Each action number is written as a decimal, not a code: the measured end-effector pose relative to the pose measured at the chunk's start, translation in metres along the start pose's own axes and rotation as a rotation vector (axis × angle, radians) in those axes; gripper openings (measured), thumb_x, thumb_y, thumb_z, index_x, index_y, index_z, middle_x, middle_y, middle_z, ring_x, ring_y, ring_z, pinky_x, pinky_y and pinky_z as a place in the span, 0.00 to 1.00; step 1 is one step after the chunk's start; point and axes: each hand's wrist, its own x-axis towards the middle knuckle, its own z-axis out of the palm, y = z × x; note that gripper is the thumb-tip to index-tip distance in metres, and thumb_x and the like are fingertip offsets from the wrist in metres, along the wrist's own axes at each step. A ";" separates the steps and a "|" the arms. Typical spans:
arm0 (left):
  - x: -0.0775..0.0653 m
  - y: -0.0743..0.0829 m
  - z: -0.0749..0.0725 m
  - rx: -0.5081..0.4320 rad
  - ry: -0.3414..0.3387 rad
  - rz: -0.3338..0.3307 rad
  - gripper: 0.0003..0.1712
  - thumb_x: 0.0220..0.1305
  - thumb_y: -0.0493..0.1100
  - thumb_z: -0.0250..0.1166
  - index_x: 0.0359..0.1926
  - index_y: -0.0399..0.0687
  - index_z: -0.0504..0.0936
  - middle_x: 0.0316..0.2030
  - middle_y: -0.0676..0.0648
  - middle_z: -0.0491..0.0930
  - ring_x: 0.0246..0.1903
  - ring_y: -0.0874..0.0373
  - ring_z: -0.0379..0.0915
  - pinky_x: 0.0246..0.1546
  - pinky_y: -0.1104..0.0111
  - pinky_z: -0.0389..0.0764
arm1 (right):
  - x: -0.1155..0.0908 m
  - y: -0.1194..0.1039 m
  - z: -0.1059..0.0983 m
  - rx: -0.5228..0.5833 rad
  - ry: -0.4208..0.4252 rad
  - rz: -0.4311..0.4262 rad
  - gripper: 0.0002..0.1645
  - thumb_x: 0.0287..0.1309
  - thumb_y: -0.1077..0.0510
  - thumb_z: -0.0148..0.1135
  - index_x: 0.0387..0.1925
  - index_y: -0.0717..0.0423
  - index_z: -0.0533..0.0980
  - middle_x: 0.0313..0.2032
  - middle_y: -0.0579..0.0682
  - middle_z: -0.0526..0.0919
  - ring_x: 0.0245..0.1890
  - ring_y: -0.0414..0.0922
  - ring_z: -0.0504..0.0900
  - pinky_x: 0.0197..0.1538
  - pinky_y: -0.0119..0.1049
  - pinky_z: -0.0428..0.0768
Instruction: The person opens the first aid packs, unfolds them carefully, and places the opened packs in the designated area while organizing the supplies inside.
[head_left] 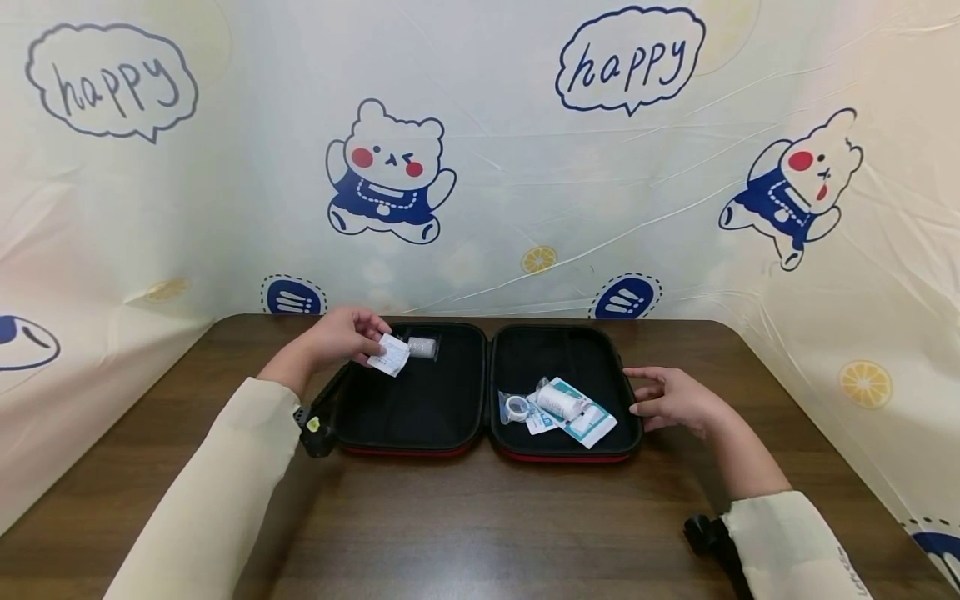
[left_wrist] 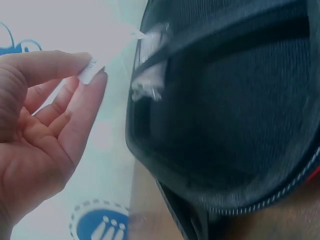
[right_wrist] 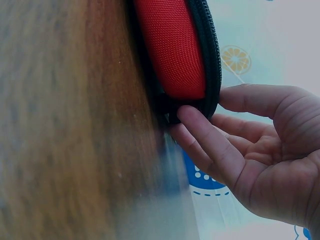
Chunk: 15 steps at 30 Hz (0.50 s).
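Note:
My left hand [head_left: 347,337] pinches a small white printed packet [head_left: 390,356] between thumb and fingertips, over the far-left corner of an open black zip case [head_left: 408,408]. In the left wrist view, the packet [left_wrist: 92,71] stays beside the case rim. A white roll [head_left: 422,347] in clear wrap is tucked under a dark band in the case's left half. My right hand [head_left: 678,400] holds the right edge of the case; in the right wrist view, its digits lie at the zip rim and the lower edge of the red shell [right_wrist: 172,47].
The case's right half holds another wrapped white roll [head_left: 558,402], a ring-shaped tape roll [head_left: 517,407] in a clear bag, and blue-and-white packets [head_left: 592,423]. A brown wooden table [head_left: 480,525] lies beneath. A patterned cloth [head_left: 495,167] hangs behind.

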 end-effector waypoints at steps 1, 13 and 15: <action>0.000 -0.003 -0.002 -0.001 -0.003 -0.012 0.16 0.60 0.31 0.66 0.49 0.33 0.77 0.40 0.39 0.78 0.38 0.49 0.75 0.37 0.63 0.84 | 0.000 0.000 0.000 0.000 -0.002 -0.001 0.42 0.58 0.69 0.65 0.71 0.67 0.57 0.54 0.71 0.75 0.41 0.51 0.83 0.44 0.47 0.84; 0.006 -0.024 -0.007 0.000 -0.024 -0.123 0.19 0.59 0.29 0.67 0.50 0.29 0.75 0.39 0.38 0.77 0.35 0.51 0.76 0.38 0.60 0.84 | 0.001 0.001 -0.001 -0.007 -0.003 0.002 0.43 0.57 0.68 0.65 0.71 0.66 0.57 0.54 0.70 0.75 0.40 0.51 0.83 0.44 0.46 0.84; 0.007 -0.025 -0.007 0.002 -0.027 -0.132 0.19 0.58 0.28 0.67 0.50 0.29 0.74 0.39 0.39 0.76 0.35 0.52 0.76 0.38 0.60 0.84 | 0.001 0.000 -0.001 -0.005 -0.004 0.004 0.43 0.57 0.68 0.65 0.71 0.66 0.57 0.54 0.71 0.75 0.40 0.51 0.83 0.44 0.46 0.84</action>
